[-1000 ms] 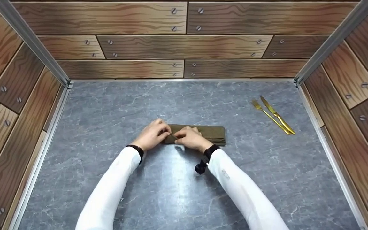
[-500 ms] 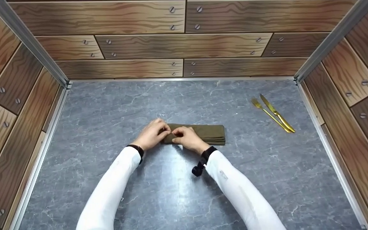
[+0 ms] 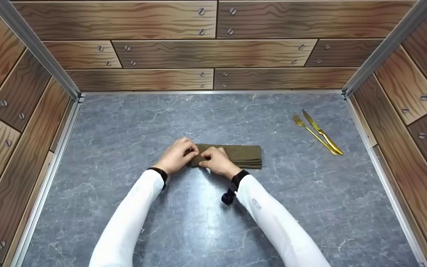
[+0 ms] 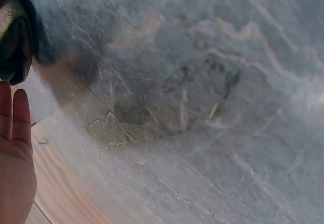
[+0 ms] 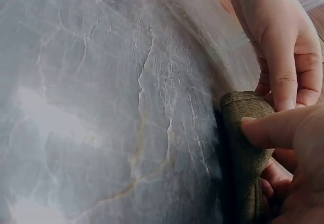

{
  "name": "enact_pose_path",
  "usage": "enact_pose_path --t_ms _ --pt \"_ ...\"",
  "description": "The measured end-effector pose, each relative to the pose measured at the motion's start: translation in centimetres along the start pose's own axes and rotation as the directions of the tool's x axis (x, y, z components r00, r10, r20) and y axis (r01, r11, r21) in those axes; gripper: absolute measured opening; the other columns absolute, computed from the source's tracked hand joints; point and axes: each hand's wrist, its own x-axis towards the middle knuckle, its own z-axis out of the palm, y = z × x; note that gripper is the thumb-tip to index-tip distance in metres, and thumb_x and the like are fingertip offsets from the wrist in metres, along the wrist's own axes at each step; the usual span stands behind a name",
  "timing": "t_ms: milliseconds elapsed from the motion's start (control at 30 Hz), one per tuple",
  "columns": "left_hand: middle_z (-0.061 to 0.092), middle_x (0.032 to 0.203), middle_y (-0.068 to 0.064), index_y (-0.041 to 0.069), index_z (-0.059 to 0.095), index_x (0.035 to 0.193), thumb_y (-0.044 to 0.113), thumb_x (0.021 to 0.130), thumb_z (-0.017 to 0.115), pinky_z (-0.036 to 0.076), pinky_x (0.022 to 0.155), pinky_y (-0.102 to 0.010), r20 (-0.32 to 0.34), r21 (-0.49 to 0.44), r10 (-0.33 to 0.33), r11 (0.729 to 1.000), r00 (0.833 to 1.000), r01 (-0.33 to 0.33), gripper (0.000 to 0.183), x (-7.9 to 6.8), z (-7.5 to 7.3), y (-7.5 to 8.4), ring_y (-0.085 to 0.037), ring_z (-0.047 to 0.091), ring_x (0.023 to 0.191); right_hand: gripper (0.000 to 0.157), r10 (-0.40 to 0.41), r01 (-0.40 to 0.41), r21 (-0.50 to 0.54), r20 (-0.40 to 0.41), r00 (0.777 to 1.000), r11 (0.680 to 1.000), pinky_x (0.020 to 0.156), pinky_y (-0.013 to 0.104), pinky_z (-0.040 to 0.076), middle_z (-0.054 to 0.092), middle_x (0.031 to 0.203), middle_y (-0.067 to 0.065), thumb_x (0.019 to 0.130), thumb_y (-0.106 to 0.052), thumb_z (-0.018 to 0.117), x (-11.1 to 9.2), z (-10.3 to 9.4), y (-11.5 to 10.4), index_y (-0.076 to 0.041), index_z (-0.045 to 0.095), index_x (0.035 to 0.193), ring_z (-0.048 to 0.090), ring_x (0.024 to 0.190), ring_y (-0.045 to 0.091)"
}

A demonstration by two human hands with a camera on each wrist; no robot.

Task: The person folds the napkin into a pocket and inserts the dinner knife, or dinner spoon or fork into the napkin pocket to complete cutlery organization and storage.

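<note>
A folded olive-brown cloth napkin [image 3: 245,152] lies flat on the grey marbled table, its stacked layers showing at the right end. My left hand [image 3: 177,155] is at the napkin's left end, pinching its edge between thumb and fingers. Close beside it, my right hand [image 3: 218,161] grips the cloth with thumb and fingers. From the right wrist, the right thumb [image 5: 273,131] presses on the napkin [image 5: 238,120] near its end while other fingers sit behind it. Only part of the left hand [image 4: 16,168] and a dark end of the cloth appear in the left wrist view.
To the right lie a gold fork [image 3: 311,133] and a gold knife [image 3: 323,132], side by side and slanted. Wood-patterned walls [image 3: 213,52] with metal edging enclose the table at the back and both sides.
My right hand has shifted slightly to the left along the napkin, closer to the left hand. The left hand, napkin and cutlery stay in place.
</note>
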Motion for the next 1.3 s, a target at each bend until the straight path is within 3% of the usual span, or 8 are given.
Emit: enact_pose_path --t_ms 467,767,967,1133,1300 --pt "0.061 0.104 -0.001 0.019 0.069 0.095 0.027 0.093 0.066 0.046 0.095 -0.037 0.008 0.023 0.019 1.0 1.0 -0.019 0.009 0.2 0.2 -0.1 -0.02 0.055 0.104 0.015 -0.028 0.029 -0.113 0.011 1.0 0.993 0.093 0.04 0.037 0.065 0.108 0.007 0.085 -0.023 0.072 0.0 0.1 -0.3 -0.01 0.077 0.092 0.047 0.106 0.03" --pt "0.059 0.114 -0.002 0.023 0.068 0.113 0.03 0.095 0.063 0.044 0.097 -0.041 0.016 0.125 -0.005 0.992 1.0 0.003 0.02 0.2 0.1 -0.3 -0.022 0.052 0.109 0.017 -0.031 0.028 -0.044 -0.082 0.996 0.999 0.092 0.037 0.039 0.058 0.106 0.006 0.09 -0.029 0.068 -0.4 0.5 0.4 -0.012 0.069 0.095 0.046 0.103 0.026" --pt "0.058 0.117 -0.004 0.025 0.069 0.107 0.033 0.096 0.061 0.045 0.094 -0.044 0.03 0.238 -0.013 0.971 0.999 0.006 0.017 0.7 0.1 -0.3 -0.024 0.051 0.108 0.026 -0.027 0.018 -0.075 -0.128 0.991 0.997 0.088 0.034 0.039 0.051 0.103 0.003 0.093 -0.039 0.064 -0.7 0.8 0.5 -0.016 0.067 0.081 0.045 0.098 0.021" --pt "0.058 0.116 -0.004 0.023 0.067 0.101 0.037 0.095 0.061 0.045 0.094 -0.045 0.027 0.345 0.016 0.938 1.0 -0.024 0.016 1.2 0.6 -0.4 -0.025 0.052 0.106 0.031 -0.051 0.035 -0.088 -0.183 0.982 0.996 0.087 0.034 0.04 0.053 0.101 0.003 0.094 -0.038 0.063 -0.8 1.1 0.7 -0.016 0.063 0.072 0.046 0.096 0.021" --pt "0.058 0.112 -0.005 0.021 0.064 0.097 0.039 0.095 0.06 0.044 0.092 -0.046 0.015 0.393 0.021 0.919 1.0 -0.025 0.019 1.3 1.0 -0.4 -0.026 0.052 0.104 0.035 -0.05 0.031 -0.08 -0.243 0.969 0.996 0.083 0.032 0.041 0.053 0.096 0.002 0.093 -0.038 0.064 -0.8 1.5 0.8 -0.015 0.056 0.068 0.049 0.091 0.021"
